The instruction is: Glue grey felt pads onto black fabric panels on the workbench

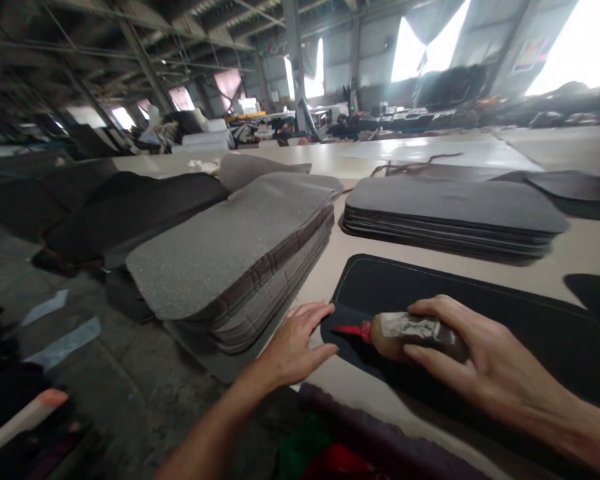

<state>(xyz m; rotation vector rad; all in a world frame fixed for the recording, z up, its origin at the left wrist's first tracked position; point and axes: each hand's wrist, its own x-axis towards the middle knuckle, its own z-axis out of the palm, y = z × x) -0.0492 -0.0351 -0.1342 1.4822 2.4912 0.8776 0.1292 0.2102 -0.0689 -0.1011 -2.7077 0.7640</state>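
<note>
Right now I have the right hand (480,357) closed around a squeeze bottle (415,333), thumb on one side and fingers on the other. The bottle is tilted over the left end of a black panel (410,283) on the counter (317,287), its red nozzle (353,330) pointing left; I can't tell whether the tip touches. My left hand (295,343) grips nothing, thumb and fingers spread apart at the panel's left edge, near a thick stack of grey sheets (240,240).
</note>
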